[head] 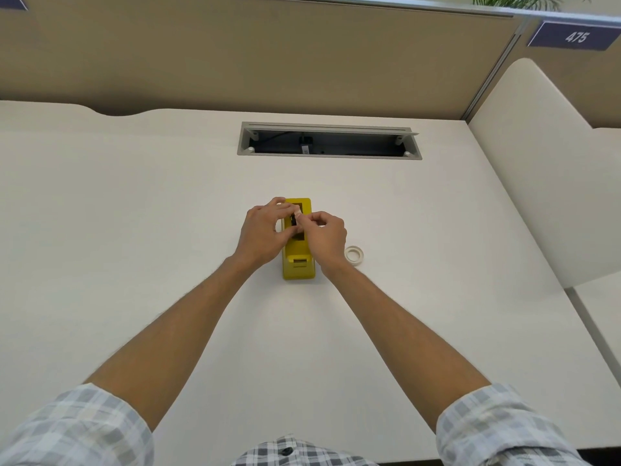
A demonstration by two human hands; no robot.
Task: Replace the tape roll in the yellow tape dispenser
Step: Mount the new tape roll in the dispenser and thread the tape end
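Tape roll (281,227) sits between both sets of fingertips over the open slot of the yellow tape dispenser (298,260), only a pale edge of it showing past the knuckles. Left hand (265,230) curls round it from the left, fingers bent and closed on the roll; right hand (324,235) pinches something small at the slot from the other side, thumb and forefinger pressed together, though whether that is the roll's hub or a tape end is too small to tell. Judging by this, the step is seating or lifting a roll at the cradle; next it calls for a straight, level move along the slot. Outward, a second white roll (354,255) lies flat on the desk (134,213), just right of the dispenser, near the right wrist
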